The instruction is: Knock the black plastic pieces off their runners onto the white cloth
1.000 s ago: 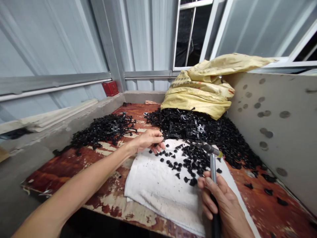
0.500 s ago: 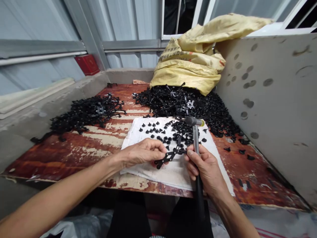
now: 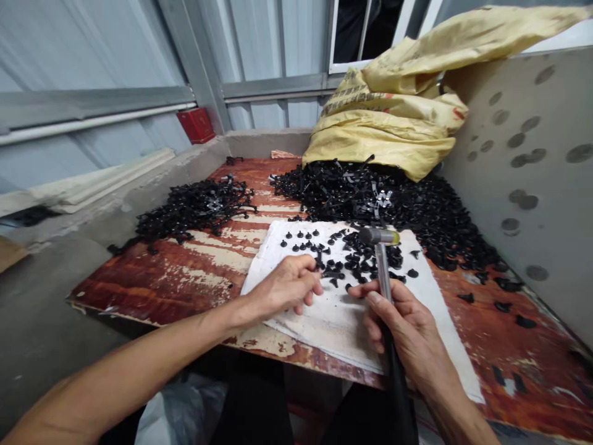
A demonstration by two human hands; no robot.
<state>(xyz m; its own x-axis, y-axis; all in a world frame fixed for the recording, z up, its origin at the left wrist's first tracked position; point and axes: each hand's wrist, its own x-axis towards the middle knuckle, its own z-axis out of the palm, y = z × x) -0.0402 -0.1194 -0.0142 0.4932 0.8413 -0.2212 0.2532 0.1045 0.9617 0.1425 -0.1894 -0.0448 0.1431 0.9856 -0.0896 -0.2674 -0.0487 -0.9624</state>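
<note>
My right hand (image 3: 405,321) is closed round the black handle of a small hammer (image 3: 383,272), its head up and a yellow face to the right. The index finger of that hand reaches left, close to a small black part. My left hand (image 3: 291,284) is curled above the white cloth (image 3: 319,327), thumb and fingers drawn together. Small black parts (image 3: 332,272) lie against or just beyond its fingertips; what the fingers hold, if anything, is hidden. More black disc-shaped pieces with stems (image 3: 308,235) stand in rows and in a cluster beyond both hands.
A yellow woven sack (image 3: 384,130) spills a large heap of black parts (image 3: 333,191) at the back. A smaller pile of black jointed pieces (image 3: 194,210) lies left. A spotted board (image 3: 523,161) walls the right side; a red box (image 3: 195,125) stands back left.
The view has swung left. The black jointed linkage held between both hands no longer shows there. My left hand has moved away from the right hand; the hammer stays in my right hand.
</note>
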